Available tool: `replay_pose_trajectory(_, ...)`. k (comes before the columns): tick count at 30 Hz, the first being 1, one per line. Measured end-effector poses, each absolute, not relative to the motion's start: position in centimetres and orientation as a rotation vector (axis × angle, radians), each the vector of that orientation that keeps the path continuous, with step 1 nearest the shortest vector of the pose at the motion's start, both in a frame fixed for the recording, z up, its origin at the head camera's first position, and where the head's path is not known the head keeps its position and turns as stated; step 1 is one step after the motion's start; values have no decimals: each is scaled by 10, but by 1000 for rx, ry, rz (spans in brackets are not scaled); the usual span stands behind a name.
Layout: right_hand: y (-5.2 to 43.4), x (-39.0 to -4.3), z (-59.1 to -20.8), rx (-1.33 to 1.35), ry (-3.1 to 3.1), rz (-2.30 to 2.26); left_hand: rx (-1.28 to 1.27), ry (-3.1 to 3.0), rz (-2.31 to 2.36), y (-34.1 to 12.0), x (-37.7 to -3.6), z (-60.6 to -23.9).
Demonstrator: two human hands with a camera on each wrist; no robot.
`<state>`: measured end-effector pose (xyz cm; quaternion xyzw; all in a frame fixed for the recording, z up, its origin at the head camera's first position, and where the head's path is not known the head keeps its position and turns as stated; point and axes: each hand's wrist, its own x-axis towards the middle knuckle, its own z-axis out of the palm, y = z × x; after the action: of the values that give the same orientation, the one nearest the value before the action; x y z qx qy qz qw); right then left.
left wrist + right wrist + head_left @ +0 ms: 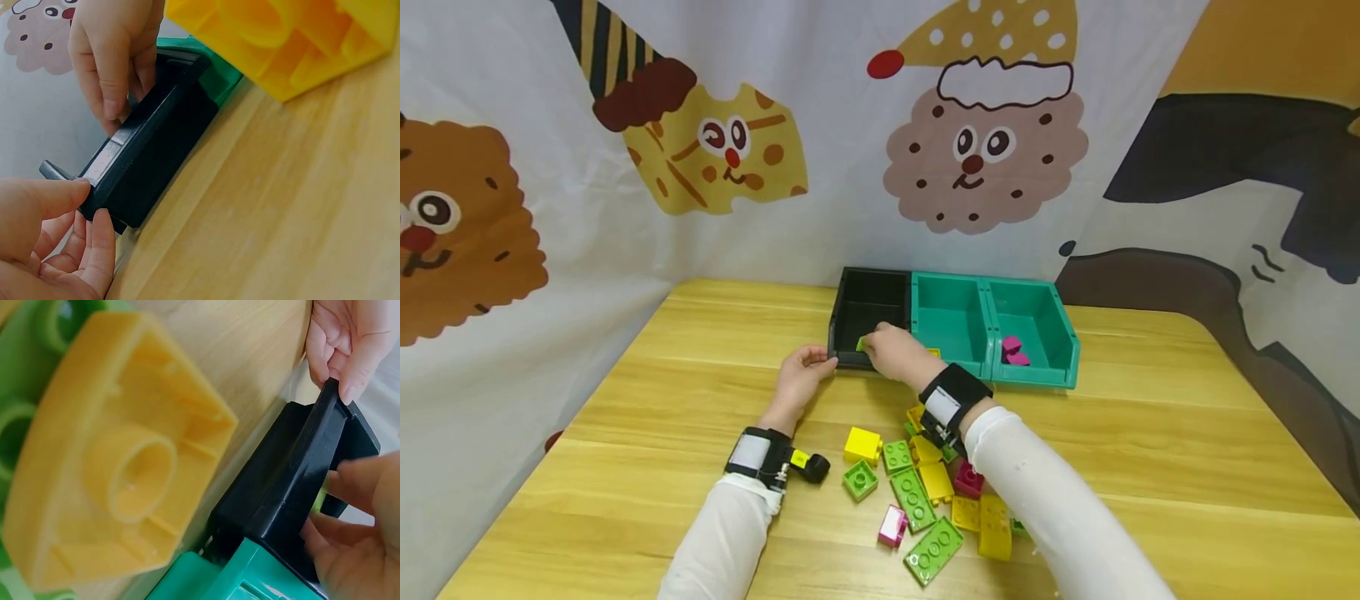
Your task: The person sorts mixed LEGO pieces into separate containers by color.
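Note:
My left hand (801, 379) pinches the front left corner of the black bin (852, 360), thumb on the rim and fingers below it in the left wrist view. Over the front of that bin, my right hand (897, 352) holds a light green toy brick (861, 343) between thumb and fingers. Most of this brick is hidden by the fingers; a sliver of the green brick (320, 499) shows just inside the bin wall in the right wrist view.
Two joined teal bins (951, 292) stand right of the black one; the far right bin has magenta bricks (1013, 348). Loose yellow bricks (862, 445), green bricks (933, 550) and a few magenta bricks (969, 479) lie on the wooden table (700, 350), partly under my right forearm.

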<state>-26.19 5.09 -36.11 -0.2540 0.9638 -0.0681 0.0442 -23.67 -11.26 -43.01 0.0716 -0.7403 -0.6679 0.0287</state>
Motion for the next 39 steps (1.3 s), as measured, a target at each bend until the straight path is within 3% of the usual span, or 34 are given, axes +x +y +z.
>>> replay_pose_trajectory(13,49,-260,-367,-762,2830,-109,222,-2296,-2046,-113,-238,-434)
replay_pose_trajectory(23,58,-254,-356,-833,2844,-282,231,-2306,-2058,-114,-238,-434)
replay_pose_trajectory(29,85,-248,-338,-897,2840,-473,241,-2298,-2058,-112,-240,-433)
replay_pose_trajectory(39,150,-217,-326,-761,2710,-932,241,-2305,-2056,-111,-239,-432)
